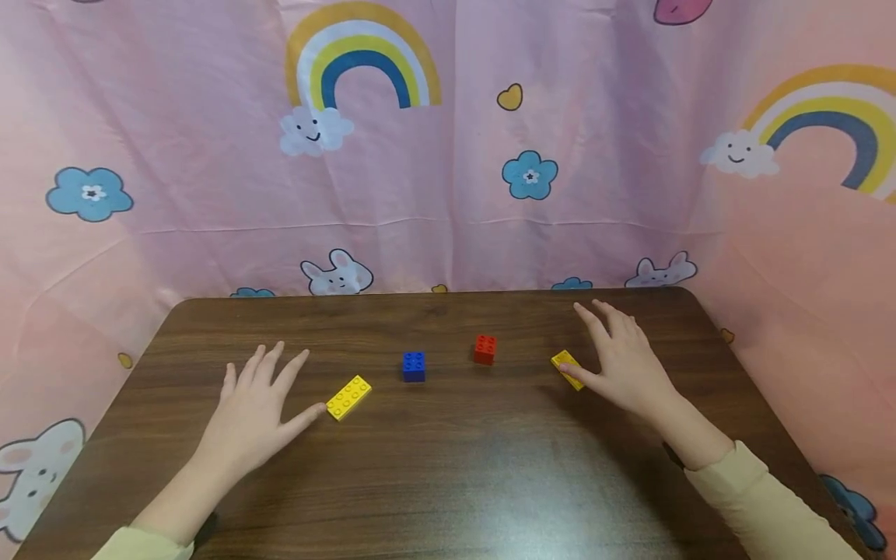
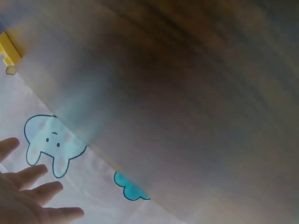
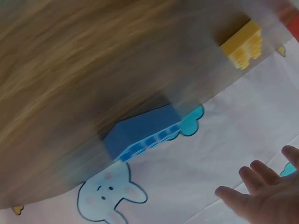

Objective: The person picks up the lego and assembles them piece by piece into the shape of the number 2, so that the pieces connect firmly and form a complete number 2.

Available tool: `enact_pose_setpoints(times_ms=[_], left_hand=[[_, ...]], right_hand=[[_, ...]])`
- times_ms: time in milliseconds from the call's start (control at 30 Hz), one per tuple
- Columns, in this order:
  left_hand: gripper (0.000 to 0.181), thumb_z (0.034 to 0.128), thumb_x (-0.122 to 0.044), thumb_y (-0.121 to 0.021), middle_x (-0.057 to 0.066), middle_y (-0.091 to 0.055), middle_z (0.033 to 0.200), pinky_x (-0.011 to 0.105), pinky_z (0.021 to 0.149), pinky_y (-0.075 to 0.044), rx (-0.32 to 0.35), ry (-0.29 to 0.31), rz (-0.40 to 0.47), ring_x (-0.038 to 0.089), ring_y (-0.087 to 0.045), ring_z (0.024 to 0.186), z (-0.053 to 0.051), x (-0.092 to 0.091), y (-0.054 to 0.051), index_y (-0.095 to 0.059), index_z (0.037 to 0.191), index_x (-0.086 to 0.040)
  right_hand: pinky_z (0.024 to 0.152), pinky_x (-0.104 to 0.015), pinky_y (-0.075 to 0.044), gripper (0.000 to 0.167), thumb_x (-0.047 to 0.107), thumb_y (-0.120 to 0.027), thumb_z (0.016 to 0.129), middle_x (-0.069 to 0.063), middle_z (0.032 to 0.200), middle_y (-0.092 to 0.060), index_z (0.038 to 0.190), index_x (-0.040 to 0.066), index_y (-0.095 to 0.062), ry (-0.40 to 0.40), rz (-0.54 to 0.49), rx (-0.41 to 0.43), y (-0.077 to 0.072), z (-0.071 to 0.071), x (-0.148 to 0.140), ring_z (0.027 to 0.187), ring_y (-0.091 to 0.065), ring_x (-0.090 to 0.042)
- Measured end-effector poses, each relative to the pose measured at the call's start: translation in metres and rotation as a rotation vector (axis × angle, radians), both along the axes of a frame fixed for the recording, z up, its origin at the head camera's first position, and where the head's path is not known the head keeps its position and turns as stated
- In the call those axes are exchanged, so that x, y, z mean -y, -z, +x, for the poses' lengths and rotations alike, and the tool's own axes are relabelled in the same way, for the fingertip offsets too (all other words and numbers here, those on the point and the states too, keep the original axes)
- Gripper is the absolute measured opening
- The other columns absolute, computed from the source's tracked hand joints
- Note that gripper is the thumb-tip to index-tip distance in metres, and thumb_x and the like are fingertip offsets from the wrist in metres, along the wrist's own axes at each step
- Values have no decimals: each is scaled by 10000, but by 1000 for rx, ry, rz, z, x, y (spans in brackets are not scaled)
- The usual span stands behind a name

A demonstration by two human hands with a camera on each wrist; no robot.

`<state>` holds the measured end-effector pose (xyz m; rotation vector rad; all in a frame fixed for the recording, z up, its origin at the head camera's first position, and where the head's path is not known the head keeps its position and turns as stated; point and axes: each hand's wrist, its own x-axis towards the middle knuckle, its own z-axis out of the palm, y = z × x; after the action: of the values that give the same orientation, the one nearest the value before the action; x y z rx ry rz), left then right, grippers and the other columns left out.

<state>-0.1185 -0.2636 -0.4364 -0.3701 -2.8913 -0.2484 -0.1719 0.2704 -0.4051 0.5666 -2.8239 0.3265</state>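
My left hand [image 1: 246, 416] is spread, its thumb tip beside the near-left end of a yellow toy brick [image 1: 348, 397]; I cannot tell whether they touch. Over the right part of the table my right hand [image 1: 633, 369] has its fingers apart, and its thumb covers part of a second yellow brick [image 1: 568, 370]. Between the hands sit a square blue brick [image 1: 414, 367] and a square red brick [image 1: 484, 350], studs up. The right wrist view also has a long blue brick [image 3: 142, 130] on the table, which the head view does not show. Neither hand holds anything.
The brown wooden table [image 1: 448, 482] ends at a pink patterned cloth [image 1: 420, 187] hanging behind it and along both sides. Both sleeves are pale green; the right sleeve [image 1: 763, 498] lies over the table's right side.
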Motion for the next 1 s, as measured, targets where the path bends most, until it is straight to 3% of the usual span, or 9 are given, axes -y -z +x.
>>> enact_pose_setpoints(times_ms=[600, 1000], left_hand=[[795, 964, -529, -744, 290, -482, 1571, 794, 1100, -431, 127, 14, 188, 553, -461, 1416, 10, -12, -3, -505, 1540, -36], [717, 918, -449, -823, 255, -556, 1514, 742, 1083, -490, 159, 35, 268, 517, -526, 1375, 10, -21, 4, -593, 1449, -27]], right_hand=[[1204, -684, -426, 903, 492, -810, 919, -216, 1612, -443, 1619, 100, -398, -112, -119, 44, -1, -5, 53, 1475, -449, -435], [1192, -594, -477, 840, 444, -819, 926, -150, 1562, -505, 1591, 99, -441, -236, -150, 44, 6, -10, 88, 1437, -509, -374]])
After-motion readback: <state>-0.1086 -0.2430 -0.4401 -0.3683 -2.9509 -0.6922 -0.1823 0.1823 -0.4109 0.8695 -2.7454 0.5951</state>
